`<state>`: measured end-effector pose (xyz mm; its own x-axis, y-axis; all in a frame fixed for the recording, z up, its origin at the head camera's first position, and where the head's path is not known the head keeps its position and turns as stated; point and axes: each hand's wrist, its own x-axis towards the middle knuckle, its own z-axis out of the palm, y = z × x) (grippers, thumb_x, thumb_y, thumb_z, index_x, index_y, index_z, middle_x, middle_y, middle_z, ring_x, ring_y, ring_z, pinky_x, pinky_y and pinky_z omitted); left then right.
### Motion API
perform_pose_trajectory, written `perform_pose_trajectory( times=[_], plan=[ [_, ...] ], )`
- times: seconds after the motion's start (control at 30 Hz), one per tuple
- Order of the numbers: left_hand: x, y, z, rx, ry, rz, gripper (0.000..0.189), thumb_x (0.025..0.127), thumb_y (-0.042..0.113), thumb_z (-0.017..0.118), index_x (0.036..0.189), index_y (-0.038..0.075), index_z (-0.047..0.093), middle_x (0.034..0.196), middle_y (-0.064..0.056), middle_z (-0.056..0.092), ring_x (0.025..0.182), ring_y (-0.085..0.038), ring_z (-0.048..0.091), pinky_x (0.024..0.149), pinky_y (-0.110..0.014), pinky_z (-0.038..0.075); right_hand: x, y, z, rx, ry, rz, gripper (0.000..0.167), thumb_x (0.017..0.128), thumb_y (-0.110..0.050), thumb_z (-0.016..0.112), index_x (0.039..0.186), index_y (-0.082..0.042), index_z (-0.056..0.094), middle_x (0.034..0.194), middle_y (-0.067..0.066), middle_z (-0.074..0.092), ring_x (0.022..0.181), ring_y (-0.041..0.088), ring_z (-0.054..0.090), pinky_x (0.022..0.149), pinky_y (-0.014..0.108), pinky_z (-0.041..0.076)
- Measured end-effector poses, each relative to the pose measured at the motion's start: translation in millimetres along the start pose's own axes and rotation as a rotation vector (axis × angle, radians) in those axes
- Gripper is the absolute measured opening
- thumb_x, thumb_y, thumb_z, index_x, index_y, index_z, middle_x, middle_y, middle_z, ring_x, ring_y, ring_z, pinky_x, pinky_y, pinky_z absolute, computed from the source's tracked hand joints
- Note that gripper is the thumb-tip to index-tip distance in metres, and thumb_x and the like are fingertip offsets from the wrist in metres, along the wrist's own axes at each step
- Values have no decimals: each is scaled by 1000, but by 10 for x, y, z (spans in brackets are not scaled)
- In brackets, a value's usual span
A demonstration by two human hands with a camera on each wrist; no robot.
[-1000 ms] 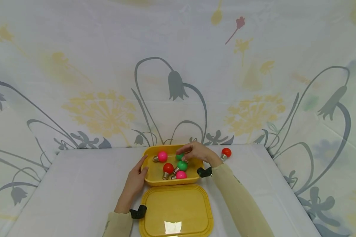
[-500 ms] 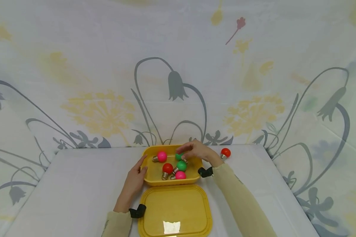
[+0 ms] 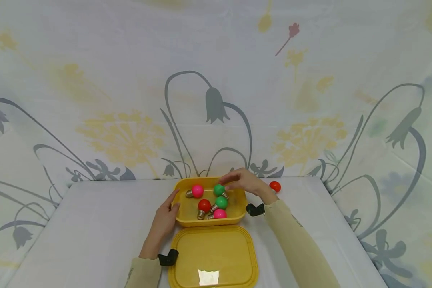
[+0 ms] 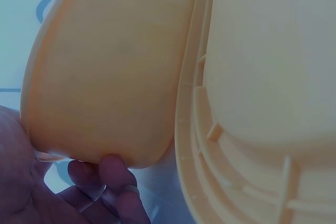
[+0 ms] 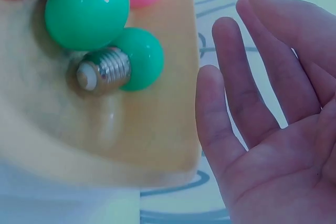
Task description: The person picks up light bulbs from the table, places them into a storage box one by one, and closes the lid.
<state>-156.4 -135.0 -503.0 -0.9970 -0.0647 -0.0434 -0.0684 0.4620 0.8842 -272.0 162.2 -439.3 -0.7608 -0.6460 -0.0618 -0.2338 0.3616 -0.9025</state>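
Observation:
An open yellow box point(image 3: 210, 222) holds several light bulbs with metal screw bases. Two green bulbs are at its right, the farther green bulb point(image 3: 219, 189) closest to my right hand. A pink bulb point(image 3: 197, 191), a red bulb point(image 3: 204, 205) and a second pink bulb point(image 3: 220, 213) lie around them. My left hand point(image 3: 164, 218) rests against the box's left end, fingertips at its wall in the left wrist view. My right hand point(image 3: 245, 182) is over the far right rim with nothing in its grasp. Its fingers point(image 5: 236, 77) spread loosely beside the box in the right wrist view.
The yellow lid point(image 3: 214, 256) lies directly in front of the box. One more red bulb point(image 3: 275, 186) is on the white table point(image 3: 93, 228), partly behind my right wrist. A flower-printed cloth point(image 3: 216, 80) hangs behind the table.
My right hand has drawn slightly right, off the farther green bulb, which now shows whole with its base. My left hand stays at the box; the red bulb outside is now more covered.

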Motion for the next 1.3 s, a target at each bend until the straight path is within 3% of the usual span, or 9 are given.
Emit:
perform_pose_trajectory(
  times=[0.13, 0.4, 0.67, 0.93, 1.13, 1.3],
  plan=[
    [-6, 1, -10, 2, 1, 4, 52, 104, 17, 48, 155, 19, 39, 155, -18, 38, 142, -38, 34, 113, -53, 29, -56, 21, -31, 5, 25, 12, 30, 92, -4, 69, 121, -3, 71, 120, 17, 69, 114, 27, 63, 103, 41, 46],
    [6, -14, -6, 3, 7, 30, 51, 104, 16, 48, 155, 18, 39, 154, -20, 39, 141, -40, 34, 113, -55, 29, -201, 78, -111, 45, 71, -2, 30, 92, -2, 68, 121, 1, 70, 122, 24, 66, 116, 36, 62, 97, 37, 51],
    [9, -18, 1, 8, 13, 12, 52, 104, 17, 48, 155, 19, 40, 153, -20, 40, 141, -39, 36, 112, -55, 30, -332, 146, -191, 43, 133, 14, 31, 91, -10, 71, 121, 0, 70, 121, 13, 69, 113, 30, 64, 94, 36, 53],
    [-6, -19, -4, 14, 9, 21, 52, 104, 17, 48, 155, 19, 39, 152, -22, 40, 141, -40, 36, 112, -55, 30, -454, 218, -262, 48, 157, 9, 32, 91, -9, 71, 121, 2, 69, 121, 16, 68, 111, 28, 65, 97, 40, 51],
    [-1, -20, -3, 8, 7, 15, 52, 104, 18, 48, 155, 20, 38, 154, -20, 39, 141, -39, 35, 113, -54, 29, -546, 244, -339, 43, 182, 41, 33, 93, -6, 69, 124, 2, 68, 124, 18, 66, 116, 40, 61, 99, 42, 49],
    [-9, -8, -2, 5, 2, -3, 53, 104, 18, 47, 156, 20, 37, 154, -19, 38, 142, -39, 34, 113, -54, 29, -643, 308, -403, 40, 220, 65, 34, 92, -5, 68, 125, 2, 67, 124, 19, 66, 116, 38, 61, 95, 36, 52]
  ],
)
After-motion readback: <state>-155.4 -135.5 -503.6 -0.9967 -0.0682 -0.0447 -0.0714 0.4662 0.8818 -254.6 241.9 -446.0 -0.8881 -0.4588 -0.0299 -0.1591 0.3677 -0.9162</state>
